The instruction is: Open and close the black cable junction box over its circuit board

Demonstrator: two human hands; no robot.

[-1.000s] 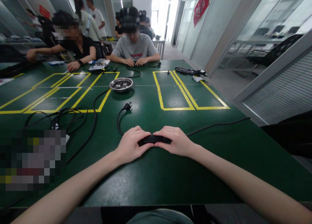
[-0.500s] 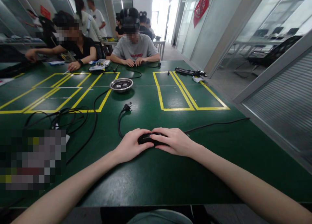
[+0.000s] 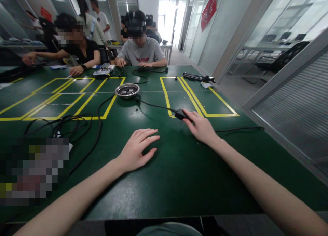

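My right hand [image 3: 201, 126] is closed on a black power adapter [image 3: 180, 114], held by its near end over the front of the right-hand yellow tape outline. From the adapter's far end a black cord [image 3: 159, 106] runs left to a dark plug end [image 3: 138, 98], just beside the metal bowl [image 3: 116, 91]. Another thin black cable [image 3: 238, 128] stretches right from behind my right wrist. My left hand [image 3: 139, 149] holds nothing, its fingers spread above the green table [image 3: 164, 188].
Metal parts [image 3: 128, 91] lie in the bowl. Coiled black cables [image 3: 69, 121] and a blurred-out object [image 3: 36, 171] occupy the left. A folded black tripod-like item [image 3: 198, 77] lies at the far right. Two people sit across the table, one handling a black object [image 3: 145, 69].
My right hand has carried the power adapter forward and right, swinging its plug towards the bowl. My left hand has let go and opened. The person opposite has moved their hands apart.
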